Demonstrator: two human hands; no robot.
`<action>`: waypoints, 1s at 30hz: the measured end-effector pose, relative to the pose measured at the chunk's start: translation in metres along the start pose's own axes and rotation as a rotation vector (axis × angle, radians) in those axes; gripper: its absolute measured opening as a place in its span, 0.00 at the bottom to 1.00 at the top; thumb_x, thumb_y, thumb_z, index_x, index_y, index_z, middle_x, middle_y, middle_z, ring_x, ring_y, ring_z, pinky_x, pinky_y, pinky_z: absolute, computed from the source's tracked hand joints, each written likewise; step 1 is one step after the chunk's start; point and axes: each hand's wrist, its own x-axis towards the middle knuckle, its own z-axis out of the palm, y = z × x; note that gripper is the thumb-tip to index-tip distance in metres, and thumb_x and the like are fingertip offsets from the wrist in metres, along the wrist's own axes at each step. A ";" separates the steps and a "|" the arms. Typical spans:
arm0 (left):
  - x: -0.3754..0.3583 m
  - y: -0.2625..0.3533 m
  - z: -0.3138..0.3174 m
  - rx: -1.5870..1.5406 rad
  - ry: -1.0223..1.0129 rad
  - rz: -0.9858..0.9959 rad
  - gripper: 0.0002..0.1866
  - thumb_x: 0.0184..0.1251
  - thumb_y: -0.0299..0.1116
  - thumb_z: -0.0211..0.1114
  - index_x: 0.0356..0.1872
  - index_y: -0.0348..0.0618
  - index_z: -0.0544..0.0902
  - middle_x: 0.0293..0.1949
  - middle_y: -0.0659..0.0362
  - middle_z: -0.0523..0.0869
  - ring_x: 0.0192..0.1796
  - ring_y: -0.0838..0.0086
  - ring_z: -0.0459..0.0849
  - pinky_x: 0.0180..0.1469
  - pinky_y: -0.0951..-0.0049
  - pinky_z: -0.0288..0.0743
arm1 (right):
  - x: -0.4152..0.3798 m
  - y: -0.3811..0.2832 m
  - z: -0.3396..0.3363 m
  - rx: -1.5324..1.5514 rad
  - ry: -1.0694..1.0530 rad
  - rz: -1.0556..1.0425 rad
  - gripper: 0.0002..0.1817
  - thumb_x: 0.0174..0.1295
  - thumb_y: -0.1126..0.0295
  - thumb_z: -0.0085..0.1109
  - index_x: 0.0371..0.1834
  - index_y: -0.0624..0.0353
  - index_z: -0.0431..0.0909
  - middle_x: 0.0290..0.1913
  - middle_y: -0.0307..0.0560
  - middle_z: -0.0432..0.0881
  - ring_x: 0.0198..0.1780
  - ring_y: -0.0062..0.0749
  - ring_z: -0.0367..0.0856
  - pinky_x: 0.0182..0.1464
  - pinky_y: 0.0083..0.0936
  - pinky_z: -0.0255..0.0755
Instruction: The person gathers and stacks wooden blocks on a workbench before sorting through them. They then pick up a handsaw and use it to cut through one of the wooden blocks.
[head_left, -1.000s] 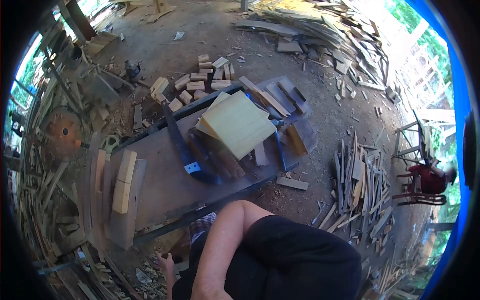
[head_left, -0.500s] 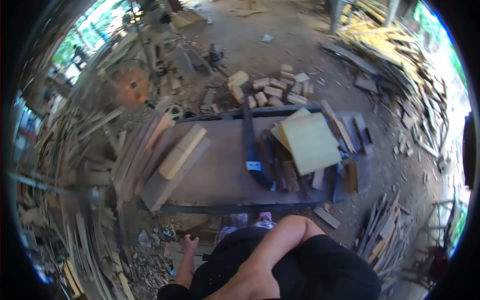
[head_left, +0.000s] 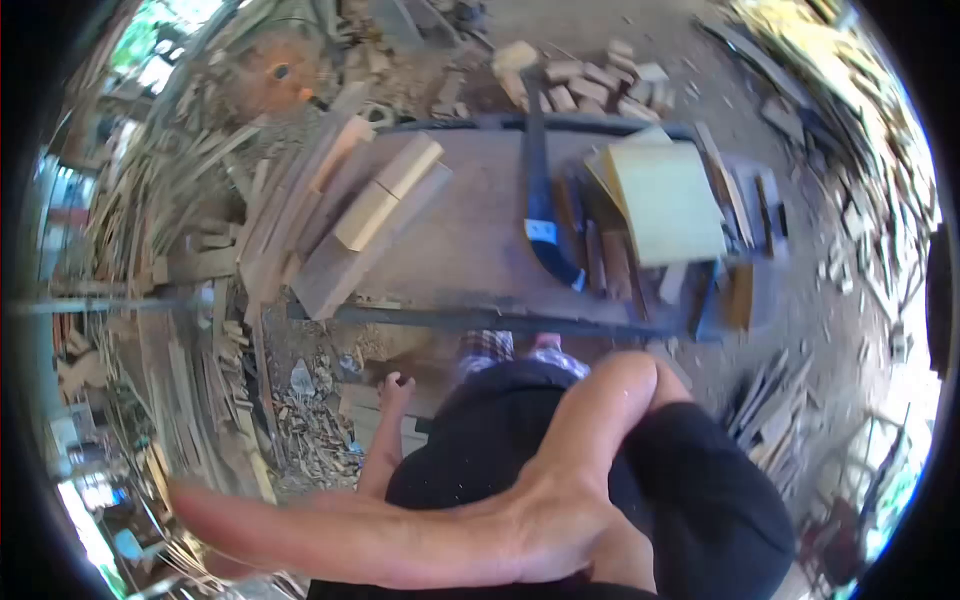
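Note:
My right hand point(head_left: 370, 540) is raised close to the camera, across the bottom of the head view. Its fingers stretch out flat to the left, blurred at the tips, and nothing shows in it. Beside my left hip hangs my left hand point(head_left: 397, 388), small in view, with curled fingers; a dark spot shows there, too small to name. Both hands are apart from the workbench point(head_left: 470, 260) in front of me. On that bench lie a dark saw-like tool point(head_left: 538, 170) with a curved handle, a square pale board point(head_left: 665, 200) and two pale wood blocks point(head_left: 390, 195) end to end.
Beyond the bench, small wood blocks point(head_left: 590, 85) are heaped on the floor. An orange-brown round disc point(head_left: 280, 75) stands at the far left. Scrap wood point(head_left: 195, 480) lies piled on the left, and more wood strips point(head_left: 770, 405) lie on the right.
My right hand has come up into clear view and stretches to the left. The view has tilted down, so the bench sits higher in it. My left hand stays low at my side.

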 end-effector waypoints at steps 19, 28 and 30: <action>-0.025 0.041 0.000 0.017 -0.101 -0.088 0.30 0.52 0.53 0.69 0.56 0.51 0.79 0.64 0.44 0.68 0.65 0.49 0.69 0.66 0.44 0.61 | 0.056 -0.030 -0.078 -0.942 -0.997 0.418 0.69 0.39 0.21 0.54 0.73 0.69 0.46 0.72 0.63 0.53 0.70 0.47 0.59 0.63 0.39 0.63; -0.020 0.050 0.003 0.089 -0.133 0.118 0.22 0.53 0.50 0.65 0.42 0.44 0.84 0.42 0.46 0.85 0.49 0.55 0.83 0.52 0.59 0.76 | 0.025 -0.113 -0.221 -1.416 0.310 0.300 0.13 0.65 0.67 0.59 0.46 0.64 0.79 0.38 0.44 0.81 0.37 0.23 0.79 0.42 0.23 0.74; -0.021 0.065 -0.014 0.026 -0.252 0.158 0.21 0.52 0.50 0.66 0.40 0.44 0.85 0.41 0.47 0.86 0.47 0.56 0.84 0.49 0.59 0.76 | -0.003 -0.148 -0.283 -1.583 0.687 0.220 0.09 0.67 0.68 0.56 0.43 0.63 0.78 0.32 0.41 0.79 0.28 0.19 0.77 0.32 0.21 0.72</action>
